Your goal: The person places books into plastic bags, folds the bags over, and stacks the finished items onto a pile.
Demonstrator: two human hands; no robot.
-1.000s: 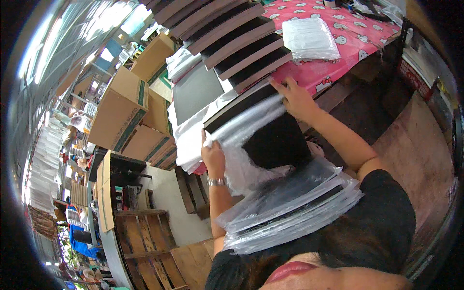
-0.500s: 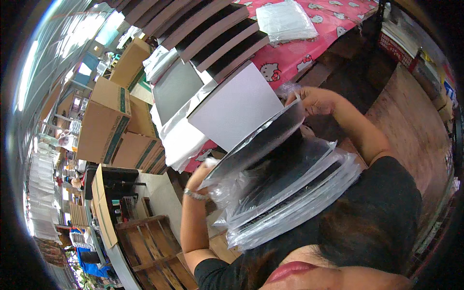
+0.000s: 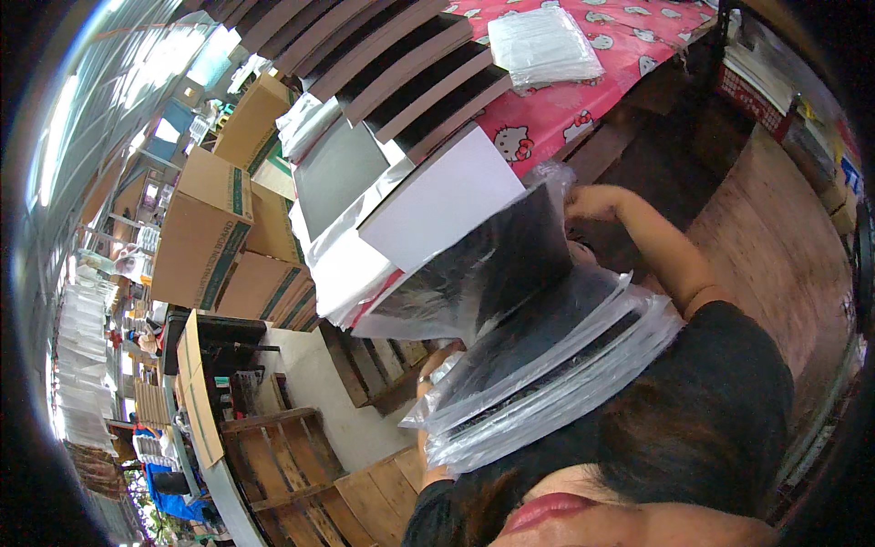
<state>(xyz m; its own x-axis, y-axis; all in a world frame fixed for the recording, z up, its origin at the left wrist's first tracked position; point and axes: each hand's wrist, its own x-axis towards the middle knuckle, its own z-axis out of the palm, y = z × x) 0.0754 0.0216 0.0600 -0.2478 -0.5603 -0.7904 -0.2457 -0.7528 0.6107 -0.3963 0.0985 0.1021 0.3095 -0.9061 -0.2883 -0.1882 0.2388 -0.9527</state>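
A flat black panel in a clear plastic sleeve stands tilted in front of me. My right hand is closed at its upper right corner, where plastic bunches up; its fingertips are partly hidden behind the panel. My left hand is at the lower left, below the sleeve's edge, mostly covered by plastic, so its fingers do not show. Against my body leans a stack of plastic-wrapped black panels. Just beyond the raised panel lies a white board.
Dark panels with brownish edges are stacked in a fanned row beyond. A pink patterned cloth covers the table and bears a pile of clear plastic sleeves. Cardboard boxes stand at the left, near a wooden pallet.
My left hand has moved down and right, from the panel's left corner to beneath the plastic. The raised panel has turned, showing more of its black face. The right hand stays at its corner.
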